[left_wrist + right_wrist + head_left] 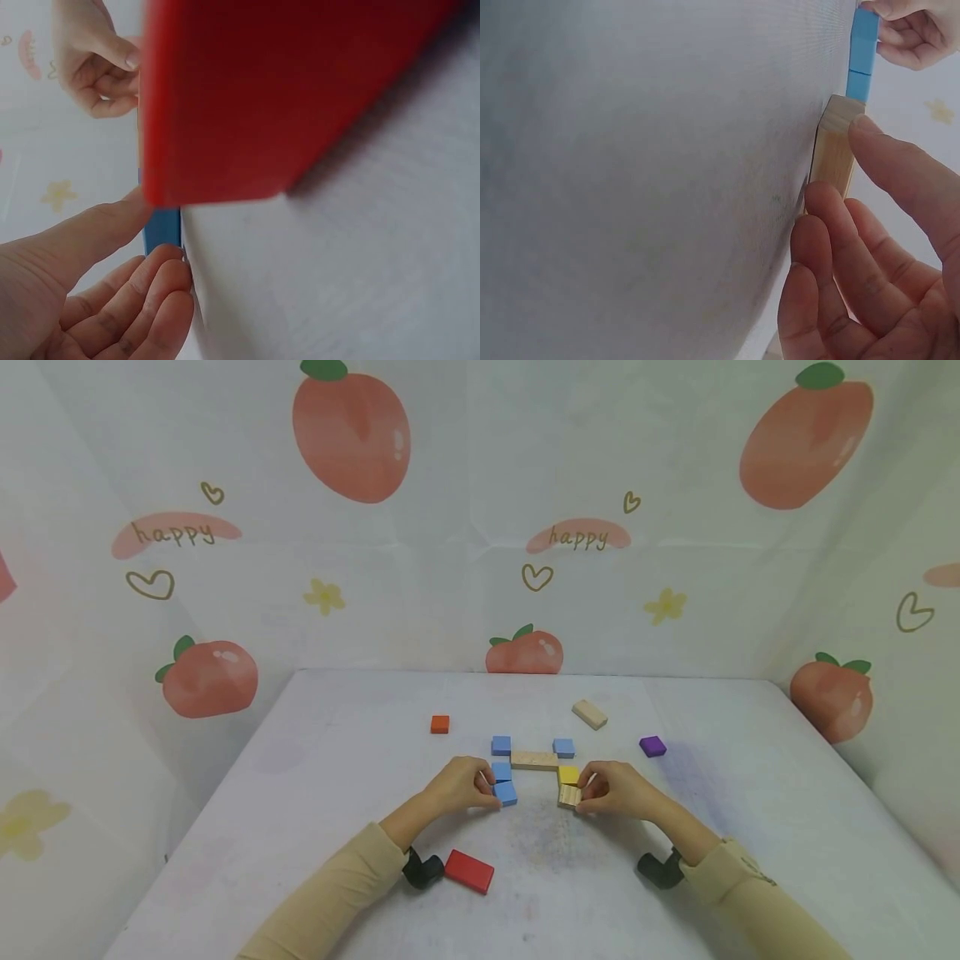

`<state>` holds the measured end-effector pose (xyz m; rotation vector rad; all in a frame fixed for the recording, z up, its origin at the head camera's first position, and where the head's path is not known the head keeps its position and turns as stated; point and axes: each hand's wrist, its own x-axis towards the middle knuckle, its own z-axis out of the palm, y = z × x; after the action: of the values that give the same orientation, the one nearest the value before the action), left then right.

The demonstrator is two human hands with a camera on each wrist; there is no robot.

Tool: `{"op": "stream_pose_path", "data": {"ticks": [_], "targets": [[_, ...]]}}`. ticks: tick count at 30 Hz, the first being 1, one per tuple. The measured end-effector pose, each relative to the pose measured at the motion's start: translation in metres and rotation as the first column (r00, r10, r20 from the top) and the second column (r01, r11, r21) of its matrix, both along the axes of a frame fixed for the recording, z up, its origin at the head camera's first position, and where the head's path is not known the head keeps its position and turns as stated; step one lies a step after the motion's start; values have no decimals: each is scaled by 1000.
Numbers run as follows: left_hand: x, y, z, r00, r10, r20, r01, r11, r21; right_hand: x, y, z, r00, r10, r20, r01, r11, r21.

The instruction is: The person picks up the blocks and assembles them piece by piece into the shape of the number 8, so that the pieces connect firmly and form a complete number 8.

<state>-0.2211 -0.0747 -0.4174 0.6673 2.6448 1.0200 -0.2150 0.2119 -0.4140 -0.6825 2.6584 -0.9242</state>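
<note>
My left hand (462, 785) is at the left column of blocks, with thumb and fingers around the nearest blue block (506, 793). Another blue block (501, 772) lies just beyond it. On the right, my right hand (618, 791) pinches a small striped wooden block (569, 797), its thumb on a near corner in the right wrist view. A yellow block (568, 775) sits right behind that one. Between the columns lies a long wooden block (534, 761). Two more blue blocks stand farther back, one at left (501, 745) and one at right (564, 747).
A red block (469, 871) lies near the left wrist and blocks much of the left wrist view. Farther back are an orange block (440, 724), a loose wooden block (590, 714) and a purple block (653, 746). A printed cloth (450, 593) hangs behind the table.
</note>
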Motion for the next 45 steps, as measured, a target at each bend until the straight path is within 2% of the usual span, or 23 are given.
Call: {"op": "stream_pose_path", "data": {"ticks": [20, 30, 34, 38, 42, 45], "targets": [[1, 0, 2, 1000, 8, -11, -8, 1000, -5, -1, 0, -1, 1000, -11, 9, 11, 1000, 3], [1, -5, 6, 999, 21, 30, -20, 1000, -3, 0, -1, 1, 1000, -11, 7, 11, 1000, 9], [0, -13, 7, 999, -33, 37, 33, 999, -4, 0, -1, 2, 1000, -7, 0, 7, 1000, 7], [-3, -22, 5, 992, -105, 71, 106, 994, -5, 0, 0, 1, 1000, -3, -3, 3, 1000, 6], [0, -33, 3, 980, -158, 122, 161, 987, -22, 0, 1, 1, 1000, -1, -2, 1, 1000, 0], [6, -40, 3, 964, -210, 165, 218, 975, -33, 0, 2, 0, 1000, 2, -7, -2, 1000, -4]]}}
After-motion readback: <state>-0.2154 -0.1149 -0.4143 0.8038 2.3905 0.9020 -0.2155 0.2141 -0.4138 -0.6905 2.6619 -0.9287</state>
